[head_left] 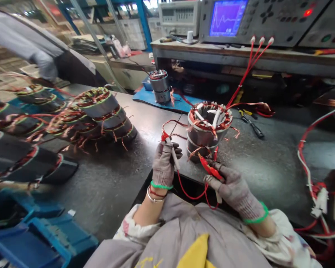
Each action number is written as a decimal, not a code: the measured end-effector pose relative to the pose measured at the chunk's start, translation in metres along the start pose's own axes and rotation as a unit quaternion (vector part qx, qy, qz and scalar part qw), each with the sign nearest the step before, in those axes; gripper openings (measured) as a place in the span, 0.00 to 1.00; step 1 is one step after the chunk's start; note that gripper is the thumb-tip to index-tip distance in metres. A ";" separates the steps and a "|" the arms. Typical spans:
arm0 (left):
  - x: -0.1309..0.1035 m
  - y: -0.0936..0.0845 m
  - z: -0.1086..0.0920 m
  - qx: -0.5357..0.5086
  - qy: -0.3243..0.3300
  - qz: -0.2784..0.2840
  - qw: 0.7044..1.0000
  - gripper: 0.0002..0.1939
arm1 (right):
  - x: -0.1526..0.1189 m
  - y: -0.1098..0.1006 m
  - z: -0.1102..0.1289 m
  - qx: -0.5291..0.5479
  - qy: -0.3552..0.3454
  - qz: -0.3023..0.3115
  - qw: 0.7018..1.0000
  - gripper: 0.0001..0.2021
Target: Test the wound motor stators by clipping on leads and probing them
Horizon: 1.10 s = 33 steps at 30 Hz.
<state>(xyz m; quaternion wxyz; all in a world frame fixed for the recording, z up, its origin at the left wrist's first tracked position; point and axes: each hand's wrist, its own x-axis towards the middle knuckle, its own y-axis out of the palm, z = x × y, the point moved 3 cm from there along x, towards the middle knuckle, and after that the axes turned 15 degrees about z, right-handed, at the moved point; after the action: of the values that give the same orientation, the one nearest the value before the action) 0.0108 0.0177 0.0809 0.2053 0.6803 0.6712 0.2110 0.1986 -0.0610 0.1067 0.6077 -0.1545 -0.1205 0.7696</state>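
Two motor stators wound with copper wire stand stacked as a grey metal cylinder [203,136] in front of me. To its left, my gloved left hand [164,163] is closed around a test lead [175,158] with a white sleeve. The red end of that lead meets thin wires coming from the stack. My gloved right hand [230,184] is closed on a red alligator clip [209,168], whose tip is by the lower front of the stack. Whether its jaws bite on a wire cannot be made out. A red cable [188,195] loops between my hands.
Several stacked stators [108,111] crowd the left side. Another small stack [160,87] stands on a blue mat [142,95]. Pliers [252,124] lie to the right. Behind, a tester [261,22] with a waveform screen feeds red leads. Blue bins [63,234] are at lower left.
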 end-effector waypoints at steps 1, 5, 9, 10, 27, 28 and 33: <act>-0.002 0.001 -0.001 0.006 0.001 0.003 1.000 0.23 | 0.001 0.003 -0.005 -0.017 0.019 -0.006 1.000 0.20; -0.005 0.003 -0.006 0.024 0.013 0.005 1.000 0.21 | 0.012 0.007 -0.008 0.011 0.030 -0.002 0.999 0.20; -0.004 0.003 -0.008 0.038 0.007 0.000 0.999 0.22 | 0.017 0.006 -0.008 0.057 0.007 0.015 0.998 0.22; -0.004 0.003 -0.009 0.043 0.002 -0.001 0.999 0.23 | 0.016 0.006 -0.008 0.059 0.006 0.018 0.998 0.21; 0.001 0.005 -0.024 0.109 -0.006 -0.026 0.994 0.26 | 0.062 -0.081 -0.063 -0.164 -0.018 -0.336 0.927 0.21; -0.001 0.005 -0.024 0.110 -0.008 -0.026 0.994 0.26 | 0.067 -0.083 -0.067 -0.135 -0.018 -0.336 0.932 0.20; -0.002 0.002 -0.024 0.090 -0.031 -0.041 0.995 0.28 | 0.075 -0.086 -0.078 -0.079 -0.021 -0.321 0.944 0.24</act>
<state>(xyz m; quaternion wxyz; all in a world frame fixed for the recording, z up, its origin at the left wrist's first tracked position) -0.0008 0.0157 0.1021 0.1727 0.6739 0.7084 0.1195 0.2899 0.0316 0.0600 0.8057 -0.1392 -0.2367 0.5247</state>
